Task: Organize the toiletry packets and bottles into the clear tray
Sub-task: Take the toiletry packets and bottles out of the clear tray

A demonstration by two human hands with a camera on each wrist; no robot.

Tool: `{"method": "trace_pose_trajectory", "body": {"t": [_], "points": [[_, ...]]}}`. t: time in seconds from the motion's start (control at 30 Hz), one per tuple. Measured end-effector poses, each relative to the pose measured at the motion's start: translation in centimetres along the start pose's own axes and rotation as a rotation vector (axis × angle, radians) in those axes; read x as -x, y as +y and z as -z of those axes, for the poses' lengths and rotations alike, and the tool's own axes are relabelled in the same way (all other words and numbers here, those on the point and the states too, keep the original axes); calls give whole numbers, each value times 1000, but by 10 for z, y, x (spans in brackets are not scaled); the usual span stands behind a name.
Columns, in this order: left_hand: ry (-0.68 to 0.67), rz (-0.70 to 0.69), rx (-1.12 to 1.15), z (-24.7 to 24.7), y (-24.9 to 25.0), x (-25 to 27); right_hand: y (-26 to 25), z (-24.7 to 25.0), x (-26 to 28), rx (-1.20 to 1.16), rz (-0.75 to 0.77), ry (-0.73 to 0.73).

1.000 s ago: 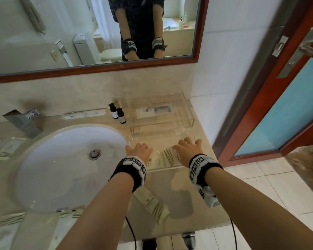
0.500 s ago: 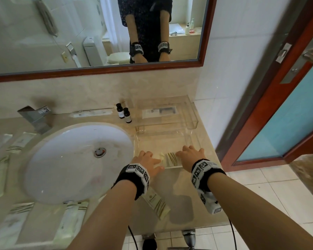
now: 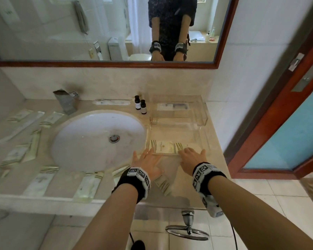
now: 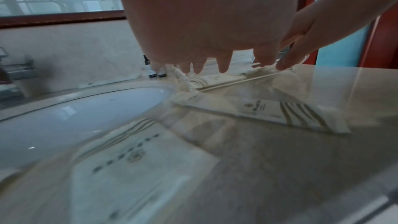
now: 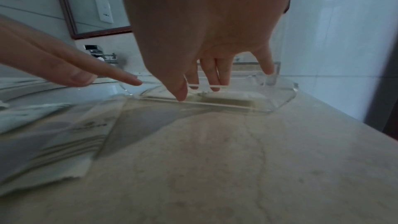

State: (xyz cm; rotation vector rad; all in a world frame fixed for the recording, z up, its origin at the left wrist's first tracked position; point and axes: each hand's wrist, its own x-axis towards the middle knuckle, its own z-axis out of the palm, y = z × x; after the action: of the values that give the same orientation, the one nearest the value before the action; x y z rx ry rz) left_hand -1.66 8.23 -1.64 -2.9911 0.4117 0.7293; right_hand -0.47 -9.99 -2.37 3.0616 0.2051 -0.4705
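Lying flat inside the clear tray [image 3: 203, 141], at its near end on the right side of the counter [image 3: 184, 193]: 2 cream toiletry packets [image 3: 163, 147] with olive stripes, side by side. Carrying a small printed crest and a line of text, too small to read. Sitting behind the tray: a taller clear box [image 3: 201, 112] holding a flat white packet with a dark label, print unreadable.

Reaching toward the tray's near edge: left hand [image 3: 148, 162], fingers spread and nearly straight, gripping nothing, tips hovering at the near left corner. Spreading open beside it: right hand [image 3: 192, 157], fingers straight, tips coming down over the tray's near wall by the right-hand packet; touching it or not, impossible to say from the right wrist view. Staying apart from each other, both hands palm-down.

Lying under the left wrist, outside the tray: another striped packet [image 3: 163, 184] on the counter, crest and stripes showing in the left wrist view, wording blurred.

Standing upright beside the box, against the back wall: 2 small dark bottles [image 3: 140, 105] with pale labels, text illegible.

Scattering round the white sink [image 3: 98, 141]: more striped packets [image 3: 87, 186] along the front and left edges. Rising behind the basin: a chrome faucet [image 3: 66, 100]. Hanging above: a wood-framed mirror [image 3: 107, 63].
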Motion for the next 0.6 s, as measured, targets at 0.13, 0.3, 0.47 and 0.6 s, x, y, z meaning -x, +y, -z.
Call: {"method": "trace_pose_trajectory", "body": {"t": [0.13,0.3,0.47,0.6], "points": [[-14,50,6,-5,-21,14,-20,13,6,48,62,-30],[15,84,18,-2,-44,33,-48,27,3,-1,156,52],[-6,133,19,-17,-86,56,-97,23,2,-15,268,76],[-25,186,9,-34,-121,74,-137,15,4,44,320,75]]}}
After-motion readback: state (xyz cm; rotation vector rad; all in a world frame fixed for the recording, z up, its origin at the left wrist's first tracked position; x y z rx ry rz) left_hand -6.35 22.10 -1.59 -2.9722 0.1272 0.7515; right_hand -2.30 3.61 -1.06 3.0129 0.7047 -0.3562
